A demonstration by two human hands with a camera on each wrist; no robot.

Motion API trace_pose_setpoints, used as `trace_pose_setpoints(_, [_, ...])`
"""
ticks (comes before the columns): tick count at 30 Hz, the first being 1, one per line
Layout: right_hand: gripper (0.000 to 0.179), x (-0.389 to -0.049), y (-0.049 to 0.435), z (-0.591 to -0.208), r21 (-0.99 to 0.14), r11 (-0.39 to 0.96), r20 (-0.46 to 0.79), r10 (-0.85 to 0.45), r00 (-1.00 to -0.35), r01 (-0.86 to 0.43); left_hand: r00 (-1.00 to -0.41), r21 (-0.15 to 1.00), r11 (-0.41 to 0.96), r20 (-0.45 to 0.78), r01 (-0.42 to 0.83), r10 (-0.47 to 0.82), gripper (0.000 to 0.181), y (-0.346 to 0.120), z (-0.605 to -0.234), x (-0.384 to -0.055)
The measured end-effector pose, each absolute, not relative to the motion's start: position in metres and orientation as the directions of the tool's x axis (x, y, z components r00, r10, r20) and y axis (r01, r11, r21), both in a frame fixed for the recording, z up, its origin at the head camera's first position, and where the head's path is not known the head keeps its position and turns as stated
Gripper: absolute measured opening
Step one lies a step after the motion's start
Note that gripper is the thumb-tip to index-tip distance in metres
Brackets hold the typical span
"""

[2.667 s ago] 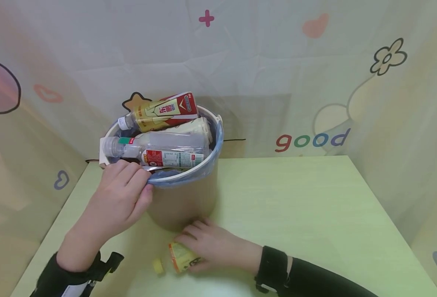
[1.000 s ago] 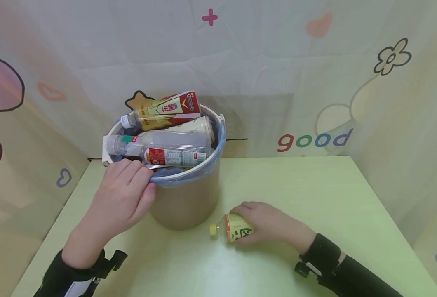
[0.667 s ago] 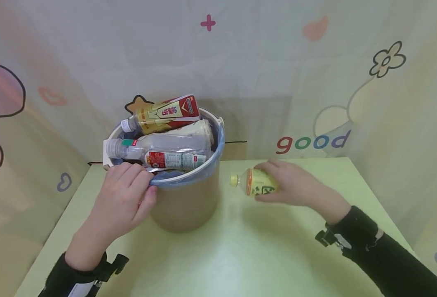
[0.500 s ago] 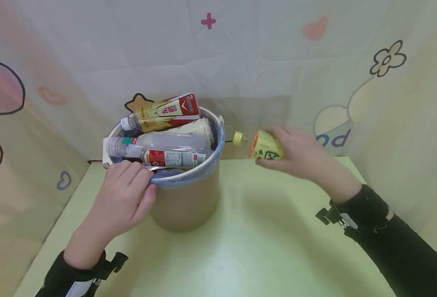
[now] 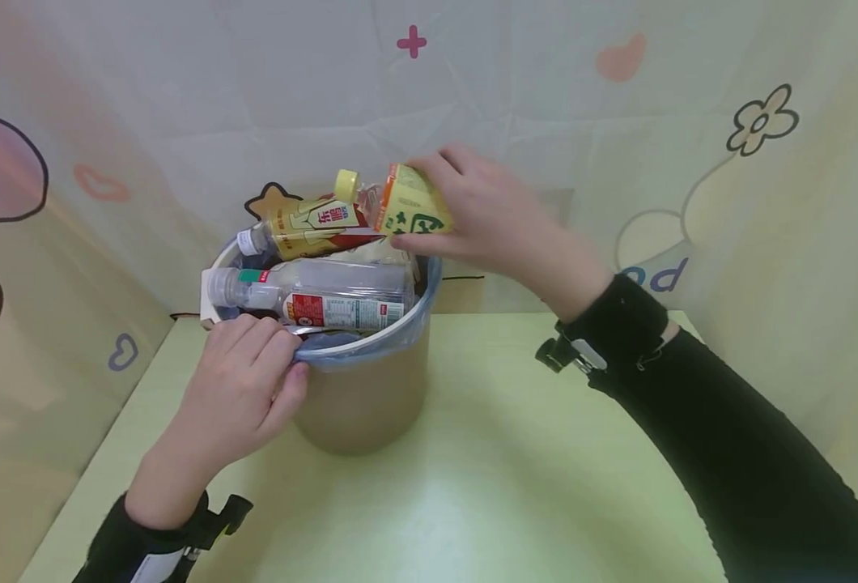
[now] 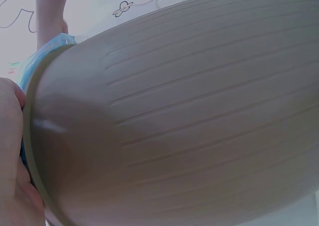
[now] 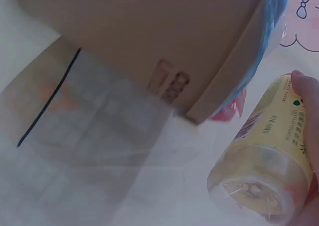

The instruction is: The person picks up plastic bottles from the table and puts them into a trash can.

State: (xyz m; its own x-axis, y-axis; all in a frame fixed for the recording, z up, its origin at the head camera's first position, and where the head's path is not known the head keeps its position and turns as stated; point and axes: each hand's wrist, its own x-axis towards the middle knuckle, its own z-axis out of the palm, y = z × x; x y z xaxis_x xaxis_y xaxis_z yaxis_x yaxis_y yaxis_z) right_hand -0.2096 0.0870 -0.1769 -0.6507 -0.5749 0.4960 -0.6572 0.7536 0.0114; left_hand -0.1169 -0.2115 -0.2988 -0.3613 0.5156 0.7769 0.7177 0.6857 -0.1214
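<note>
My right hand [image 5: 498,214] grips a plastic bottle [image 5: 410,202] with a yellow label and yellow cap, tilted over the back right of the bin. In the right wrist view the bottle [image 7: 264,161] shows its clear base, with fingers along its side. With my left hand [image 5: 243,389] I hold the near left rim of the beige bin [image 5: 363,405], which is lined with a blue bag [image 5: 400,332]. Inside the bin lie a clear bottle [image 5: 341,279] with a red and white label, a gold-labelled bottle [image 5: 294,231] and a pale container [image 5: 374,253] partly hidden between them.
The bin stands at the back left of a pale green table [image 5: 545,453]. A printed curtain [image 5: 502,97] rises close behind the bin and along both sides. A white piece [image 5: 209,300] sits at the bin's left rim.
My right hand has carried the yellow-labelled bottle from the table in front of the bin, right and up, then left over the bin. My left hand has stayed on the rim.
</note>
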Motion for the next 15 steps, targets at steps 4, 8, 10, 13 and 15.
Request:
trace_pose_setpoints(4, [0.089,-0.213,0.06,-0.176,0.013,0.715,0.514,-0.604,-0.609,-0.699,-0.345,-0.124,0.683,0.79,0.72,0.507,0.027,-0.211,-0.299,-0.117])
trace_pose_setpoints(8, [0.088,-0.214,0.036,-0.177,0.025,0.682,0.52,-0.634,-0.573,-0.731,-0.322,-0.126,0.679,0.808,0.723,0.494,0.026,-0.209,-0.299,-0.118])
trace_pose_setpoints(10, [0.089,-0.215,0.026,-0.178,0.047,0.673,0.521,-0.647,-0.557,-0.738,-0.317,-0.127,0.679,0.812,0.723,0.49,0.025,-0.209,-0.299,-0.118])
trace_pose_setpoints(13, [0.09,-0.215,0.013,-0.179,0.093,0.679,0.518,-0.657,-0.547,-0.728,-0.322,-0.126,0.683,0.811,0.72,0.489,0.024,-0.208,-0.299,-0.117])
trace_pose_setpoints(15, [0.09,-0.214,0.006,-0.181,0.131,0.697,0.507,-0.658,-0.556,-0.705,-0.324,-0.123,0.684,0.811,0.719,0.486,0.024,-0.208,-0.299,-0.117])
